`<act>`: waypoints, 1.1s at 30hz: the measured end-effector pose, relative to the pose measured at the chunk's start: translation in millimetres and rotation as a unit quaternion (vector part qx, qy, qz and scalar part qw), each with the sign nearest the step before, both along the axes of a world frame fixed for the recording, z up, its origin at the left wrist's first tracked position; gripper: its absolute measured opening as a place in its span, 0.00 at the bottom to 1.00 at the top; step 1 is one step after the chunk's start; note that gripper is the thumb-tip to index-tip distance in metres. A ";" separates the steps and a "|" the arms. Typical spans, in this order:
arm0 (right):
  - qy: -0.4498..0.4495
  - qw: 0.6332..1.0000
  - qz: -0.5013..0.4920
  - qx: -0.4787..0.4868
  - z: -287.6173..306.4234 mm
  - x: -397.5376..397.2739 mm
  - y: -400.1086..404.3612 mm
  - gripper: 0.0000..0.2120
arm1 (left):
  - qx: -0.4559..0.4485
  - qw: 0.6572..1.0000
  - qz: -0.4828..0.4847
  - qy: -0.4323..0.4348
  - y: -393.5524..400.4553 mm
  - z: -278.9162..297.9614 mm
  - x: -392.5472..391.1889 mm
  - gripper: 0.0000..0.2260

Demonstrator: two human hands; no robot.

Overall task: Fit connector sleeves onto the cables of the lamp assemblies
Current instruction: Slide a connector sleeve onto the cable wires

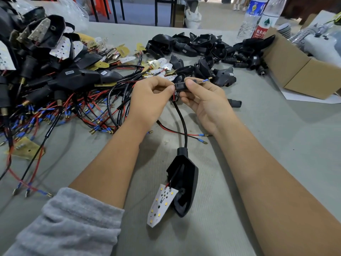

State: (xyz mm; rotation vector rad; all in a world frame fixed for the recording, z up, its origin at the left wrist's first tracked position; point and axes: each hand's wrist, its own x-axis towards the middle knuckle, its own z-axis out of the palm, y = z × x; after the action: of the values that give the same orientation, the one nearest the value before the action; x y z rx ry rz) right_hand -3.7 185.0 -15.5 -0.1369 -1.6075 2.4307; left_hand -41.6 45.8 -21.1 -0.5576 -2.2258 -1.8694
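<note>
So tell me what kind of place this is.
Probably a small assembly workshop: a heap of wired lamp assemblies, a pile of loose black housings and a cardboard box on one grey worktable.

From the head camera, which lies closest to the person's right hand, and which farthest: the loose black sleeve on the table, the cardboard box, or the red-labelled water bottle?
Measured from the right hand:
1. Loose black sleeve, on the table just right of it.
2. Cardboard box, farther right.
3. Red-labelled water bottle, at the table's far right edge.

Matt black plastic lamp housing (186, 183), ribbed grey cloth table cover (258, 126), brown cardboard box (295, 71).
</note>
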 end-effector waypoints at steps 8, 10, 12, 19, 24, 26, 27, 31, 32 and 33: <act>-0.008 1.000 -0.015 -0.008 0.4 -1.2 0.2 0.05 | 0.000 1.000 -0.023 -0.006 0.3 0.0 0.9 0.05; -0.008 1.000 -0.017 -0.024 1.0 -1.0 1.0 0.05 | -0.007 0.999 -0.035 -0.027 0.5 -1.6 0.2 0.05; -0.010 0.999 -0.019 -0.031 1.9 -0.4 1.5 0.06 | -0.007 0.999 -0.040 -0.028 0.3 -2.4 0.4 0.08; -0.035 0.998 -0.056 0.009 2.6 -0.5 -1.7 0.08 | -0.005 1.000 -0.023 0.009 -1.2 -1.1 1.0 0.11; -0.042 0.997 -0.067 0.017 3.3 0.1 -2.0 0.12 | -0.055 0.998 0.000 0.031 0.8 -1.9 4.1 0.07; -0.046 0.996 -0.071 0.023 3.7 -0.3 -2.2 0.12 | -0.074 0.996 -0.002 0.043 2.3 -2.7 4.9 0.07; -0.047 0.996 -0.072 0.022 3.7 -0.4 -2.5 0.12 | -0.076 0.996 -0.005 0.044 2.8 -2.8 4.7 0.08; -0.028 0.998 -0.055 0.003 2.6 -0.4 -0.5 0.07 | -0.070 0.997 -0.016 0.024 4.1 -4.2 1.3 0.07; -0.017 0.999 -0.041 -0.001 2.2 -0.4 0.4 0.05 | -0.067 0.998 -0.018 0.016 4.3 -4.9 0.3 0.07; -0.007 1.000 -0.027 -0.005 1.9 -0.4 1.1 0.04 | -0.062 0.998 -0.018 0.009 4.1 -5.5 -0.2 0.06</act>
State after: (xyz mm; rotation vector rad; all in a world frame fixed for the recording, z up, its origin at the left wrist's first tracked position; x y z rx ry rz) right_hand -4.0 186.2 -13.6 -0.1962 -1.5766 2.4026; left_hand -41.8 49.9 -26.6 -0.6364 -2.3479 -1.7437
